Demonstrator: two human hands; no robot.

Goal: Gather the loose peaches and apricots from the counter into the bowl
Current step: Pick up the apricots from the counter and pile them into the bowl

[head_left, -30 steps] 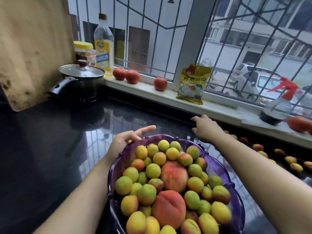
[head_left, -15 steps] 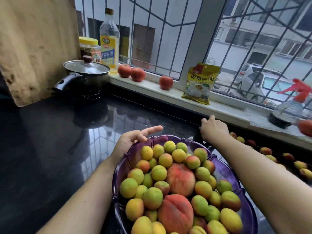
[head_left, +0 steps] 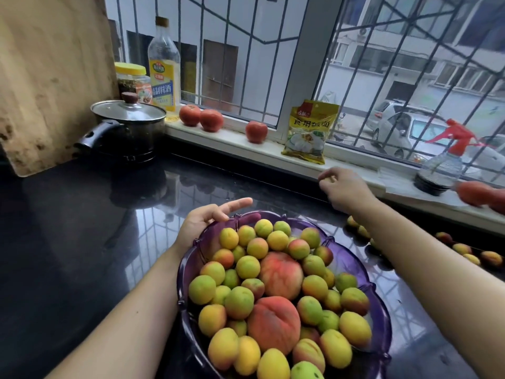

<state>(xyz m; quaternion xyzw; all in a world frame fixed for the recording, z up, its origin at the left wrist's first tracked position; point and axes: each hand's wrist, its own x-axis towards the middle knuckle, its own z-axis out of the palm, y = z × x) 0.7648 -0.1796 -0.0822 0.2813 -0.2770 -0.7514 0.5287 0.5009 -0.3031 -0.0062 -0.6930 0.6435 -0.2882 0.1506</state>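
Bowl (head_left: 191, 269) | left hand (head_left: 202, 222) open against rim | right hand (head_left: 345, 191) pinching apricot (head_left: 326, 179)

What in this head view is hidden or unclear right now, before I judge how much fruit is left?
- Right hand: fingers curled; a yellowish bit shows, too small to tell.
- Loose apricots: the right forearm covers part of the row.
- Bowl: near rim cut off by the bottom edge.
- Red object at the right edge: blurred.

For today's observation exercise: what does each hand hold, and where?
The left hand steadies the bowl at its far rim. The right hand pinches a small fruit.
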